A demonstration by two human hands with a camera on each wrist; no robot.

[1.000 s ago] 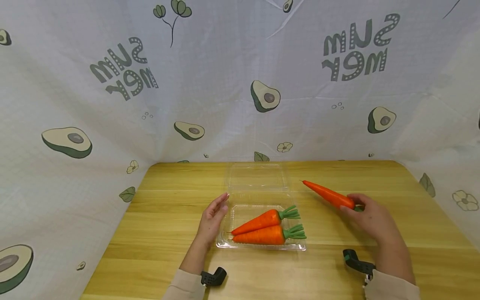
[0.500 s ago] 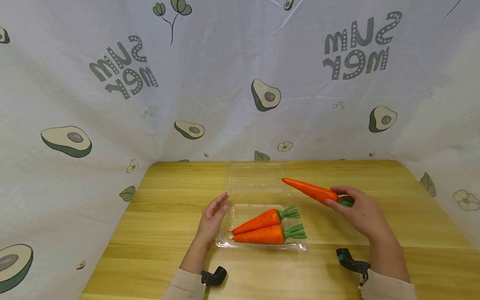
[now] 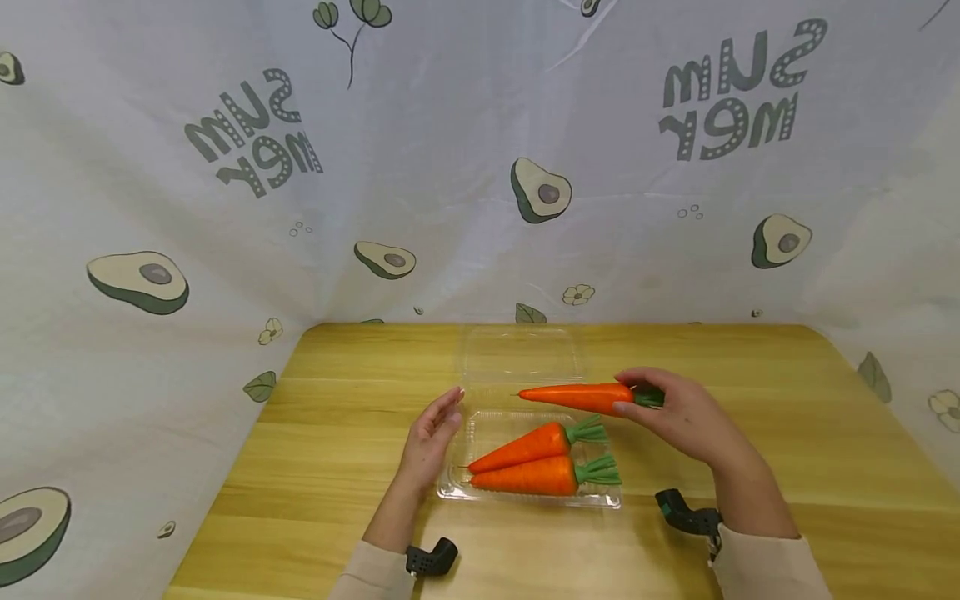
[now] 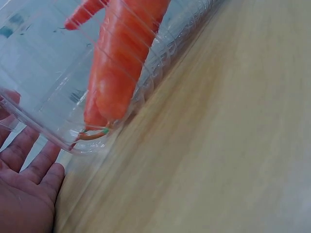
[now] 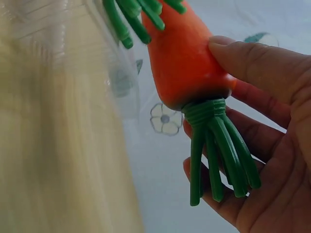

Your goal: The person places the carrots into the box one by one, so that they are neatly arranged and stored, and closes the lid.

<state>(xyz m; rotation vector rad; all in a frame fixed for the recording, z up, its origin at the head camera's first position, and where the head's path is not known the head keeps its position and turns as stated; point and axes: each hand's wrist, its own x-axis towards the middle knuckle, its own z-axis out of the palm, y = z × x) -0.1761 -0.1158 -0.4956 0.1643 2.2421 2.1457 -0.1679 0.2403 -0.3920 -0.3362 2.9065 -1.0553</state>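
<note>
Presently, one clear plastic box, near side facing the person; all places below are given from it.

Lid: clear, folded back beyond the box's far side.

Far carrot and near carrot: orange, green-topped, lying side by side inside the box, in its nearer part; tips close together toward the left wall, tops reaching toward the right wall.

Held carrot: same kind, raised over the far part of the box, farther from the person than the pair inside. Long axis roughly left to right; tip to the left, greens to the right, much the same heading as the pair. Its height over the box is hard to judge from the head view.

Right hand: off the box's far right corner; thumb and fingers grip the held carrot at its thick crown, the green top lying toward the palm. The carrot extends leftward from this hand, which is the nearer of the two.

Left hand: at the box's left wall, fingers extended and gripping nothing; fingertips at the rim, though contact is difficult to confirm through clear plastic.

Table: pale wood, beneath the box.

Cloth: white, avocado-printed, rising behind the box.
</note>
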